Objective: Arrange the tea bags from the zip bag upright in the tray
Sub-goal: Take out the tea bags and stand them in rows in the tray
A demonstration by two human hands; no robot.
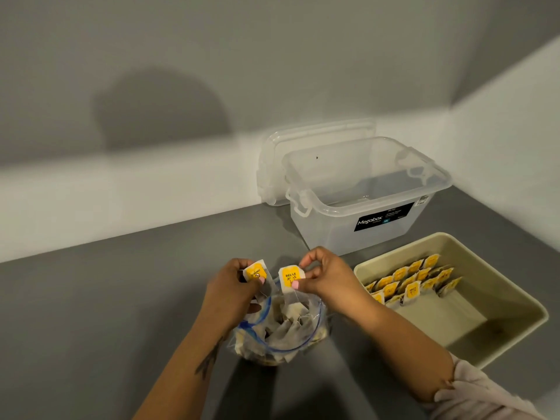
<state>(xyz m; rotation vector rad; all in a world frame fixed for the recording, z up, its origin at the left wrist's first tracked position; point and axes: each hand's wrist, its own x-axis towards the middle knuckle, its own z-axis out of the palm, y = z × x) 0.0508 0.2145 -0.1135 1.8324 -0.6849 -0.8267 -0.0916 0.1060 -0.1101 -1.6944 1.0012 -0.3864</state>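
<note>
Two tea bags are pinched by their tags, one in your left hand (235, 284) and one in your right hand (322, 275), above the zip bag (281, 328); tangled strings could drag others onto the bench (121, 313).

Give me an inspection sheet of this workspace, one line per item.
Surface: grey countertop, set in a corner.
Job's things: open zip bag of tea bags at front centre; beige tray to its right holds rows of upright tea bags in its far-left part.
Clutter: clear storage box, open and empty, its lid leaning behind it.
Grippers: left hand pinches one yellow tag; right hand pinches another yellow tag, both above the bag.
Cables: nothing seen.
Surroundings: plain walls, a shadow on one.
</note>
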